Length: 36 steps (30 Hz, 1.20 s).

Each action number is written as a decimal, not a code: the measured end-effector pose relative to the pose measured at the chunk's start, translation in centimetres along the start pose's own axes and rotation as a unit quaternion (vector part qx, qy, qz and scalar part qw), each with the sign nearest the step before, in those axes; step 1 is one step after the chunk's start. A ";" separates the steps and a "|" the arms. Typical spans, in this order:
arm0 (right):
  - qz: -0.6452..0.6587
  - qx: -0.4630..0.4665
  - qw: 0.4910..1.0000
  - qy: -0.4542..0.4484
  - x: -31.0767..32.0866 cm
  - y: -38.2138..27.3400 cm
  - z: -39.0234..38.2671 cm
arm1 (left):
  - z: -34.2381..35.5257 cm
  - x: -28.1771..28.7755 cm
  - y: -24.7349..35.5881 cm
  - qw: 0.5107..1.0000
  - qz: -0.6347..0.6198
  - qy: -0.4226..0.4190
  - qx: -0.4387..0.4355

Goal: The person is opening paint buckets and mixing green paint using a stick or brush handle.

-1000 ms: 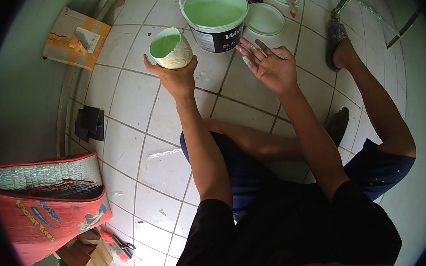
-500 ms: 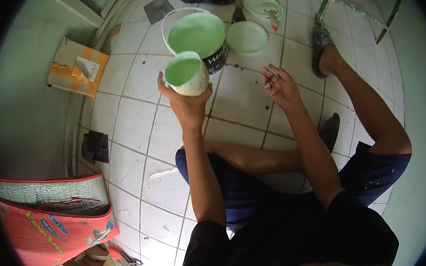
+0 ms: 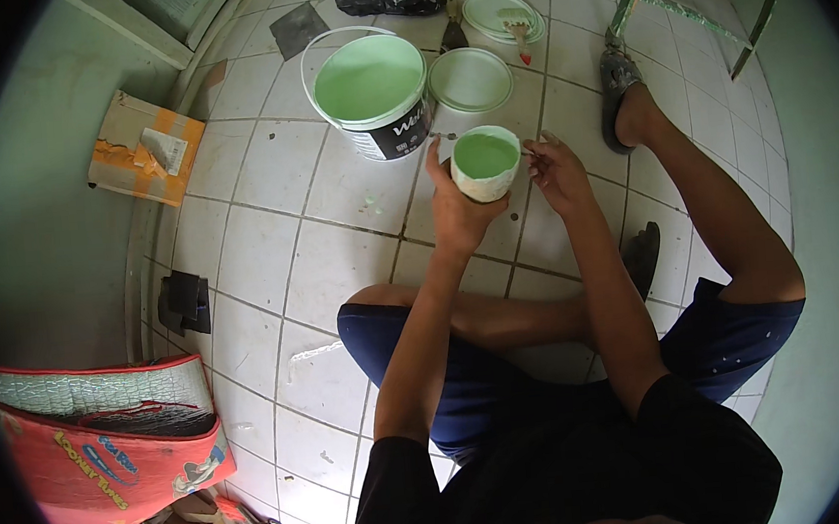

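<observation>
Green paint [image 3: 486, 156] is already in the cup [image 3: 487, 190] gripped by the left hand [image 3: 465, 217]; the bucket [image 3: 402, 133] stands open, and the right hand [image 3: 559, 176] curls beside the cup, grip unclear.

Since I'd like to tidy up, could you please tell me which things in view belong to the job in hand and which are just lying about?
Likely in use:
pale cup of green paint, held in the left hand
bucket of green paint
paintbrush on a round lid

Seemingly just lying about:
cardboard box
red bag
dark flat square
</observation>
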State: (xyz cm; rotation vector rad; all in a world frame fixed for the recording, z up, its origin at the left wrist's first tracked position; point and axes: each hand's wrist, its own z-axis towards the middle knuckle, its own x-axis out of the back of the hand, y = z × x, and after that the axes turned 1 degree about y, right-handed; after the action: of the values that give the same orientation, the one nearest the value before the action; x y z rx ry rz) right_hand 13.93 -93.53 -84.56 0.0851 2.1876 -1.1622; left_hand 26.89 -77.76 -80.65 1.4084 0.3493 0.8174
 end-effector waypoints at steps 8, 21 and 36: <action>-0.110 0.018 0.993 0.026 0.3 0.7 -0.3 | 1.3 -2.6 -3.2 0.998 0.007 -0.057 0.032; -0.120 0.022 0.992 0.016 -0.4 3.5 -0.4 | 1.6 -2.1 -5.9 0.996 0.028 -0.059 0.061; -0.194 0.052 0.979 0.016 0.1 3.8 -1.7 | 0.0 3.6 -4.3 0.984 0.180 -0.002 -0.012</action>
State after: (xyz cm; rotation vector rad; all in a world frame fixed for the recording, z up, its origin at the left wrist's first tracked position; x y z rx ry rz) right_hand 14.25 -89.95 -86.63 -0.2944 2.2314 -1.4954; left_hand 30.64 -75.12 -83.84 1.4711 0.0792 1.1079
